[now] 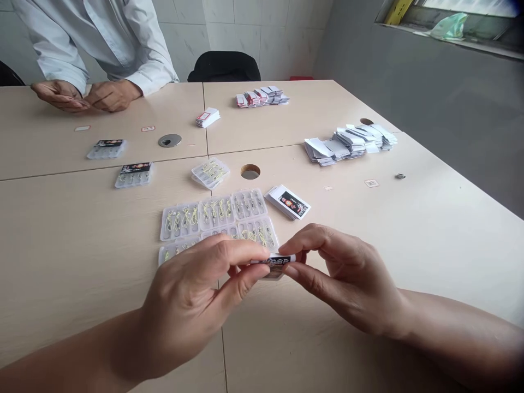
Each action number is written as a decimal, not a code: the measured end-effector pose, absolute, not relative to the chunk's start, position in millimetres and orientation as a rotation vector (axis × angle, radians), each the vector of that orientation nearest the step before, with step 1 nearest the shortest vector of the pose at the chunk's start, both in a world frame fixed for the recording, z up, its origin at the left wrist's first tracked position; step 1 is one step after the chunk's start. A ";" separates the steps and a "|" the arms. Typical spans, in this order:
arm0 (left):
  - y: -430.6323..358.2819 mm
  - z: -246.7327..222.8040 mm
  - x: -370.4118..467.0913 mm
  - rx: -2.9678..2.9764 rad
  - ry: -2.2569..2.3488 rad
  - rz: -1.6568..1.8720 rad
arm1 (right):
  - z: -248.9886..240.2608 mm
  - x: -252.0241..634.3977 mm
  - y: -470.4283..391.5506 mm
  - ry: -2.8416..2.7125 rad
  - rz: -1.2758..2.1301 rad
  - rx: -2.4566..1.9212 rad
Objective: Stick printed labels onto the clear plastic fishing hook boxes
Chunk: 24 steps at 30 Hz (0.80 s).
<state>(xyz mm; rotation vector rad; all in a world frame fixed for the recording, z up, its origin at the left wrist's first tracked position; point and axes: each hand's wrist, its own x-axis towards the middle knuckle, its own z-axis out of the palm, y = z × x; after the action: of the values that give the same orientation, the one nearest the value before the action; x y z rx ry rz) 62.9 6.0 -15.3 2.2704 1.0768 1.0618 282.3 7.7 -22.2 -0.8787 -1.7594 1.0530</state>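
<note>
Piece with a black-and-white printed face [278,261], pinched between left hand [196,295] and right hand [352,284], just below the middle of the frame.
Left thumb and fingers clamped on its left end, right thumb and fingers on its right end, much of it hidden by them; just beyond, two rows of clear cases [216,212] with hooks and yellow-green cord, near row partly behind the left hand; beside their right end, a stack of printed cards [291,203]; near the center, overlapping loose cases [210,173]; toward the left, two black-labeled cases [134,176], apart; at right of center, long piles of white cards [350,144]; at upper center, red-marked stacks [262,97]; at upper left, a white-sleeved person [118,43], both hands over the tabletop [102,245].
</note>
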 end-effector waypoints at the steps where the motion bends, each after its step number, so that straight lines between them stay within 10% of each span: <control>1: 6.3 -15.1 63.0 2.308 1.064 1.058 | -21.7 282.7 7.7 -1.780 1.040 -0.872; 24: 12.3 -8.4 67.2 2.065 1.104 0.905 | -22.9 284.1 11.8 -1.844 0.976 -0.868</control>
<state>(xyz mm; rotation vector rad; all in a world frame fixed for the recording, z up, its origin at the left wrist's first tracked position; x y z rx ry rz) 67.2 12.3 -8.4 2.0646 1.1040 0.9054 284.1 11.8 -22.9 -0.8677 -1.8440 0.9757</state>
